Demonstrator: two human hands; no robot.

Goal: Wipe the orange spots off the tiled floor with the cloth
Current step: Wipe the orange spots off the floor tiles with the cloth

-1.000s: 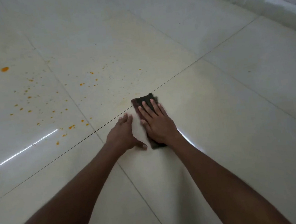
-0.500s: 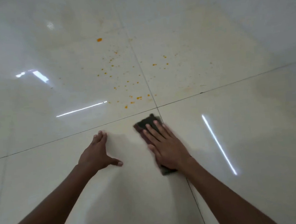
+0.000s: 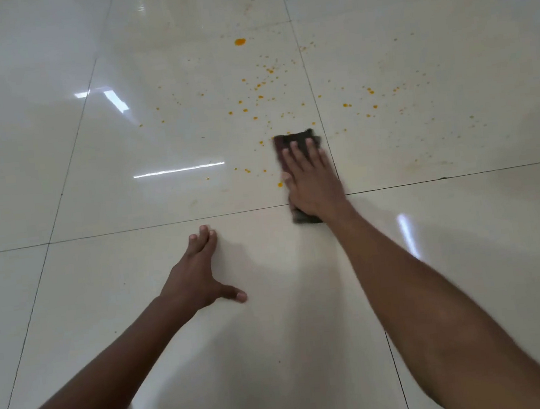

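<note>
Since before, the right hand [image 3: 312, 180] has slid the dark folded cloth [image 3: 295, 141] up into the orange spots [image 3: 261, 98], fingers flat to press it down. Beside it, the left hand [image 3: 199, 275] rests flat and open on the shiny white tiled floor [image 3: 140, 318] for balance.

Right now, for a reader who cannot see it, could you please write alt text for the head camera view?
A person's right hand presses a dark cloth flat on a glossy tiled floor at the edge of scattered orange spots. The left hand rests open on the tile nearer the camera.
</note>
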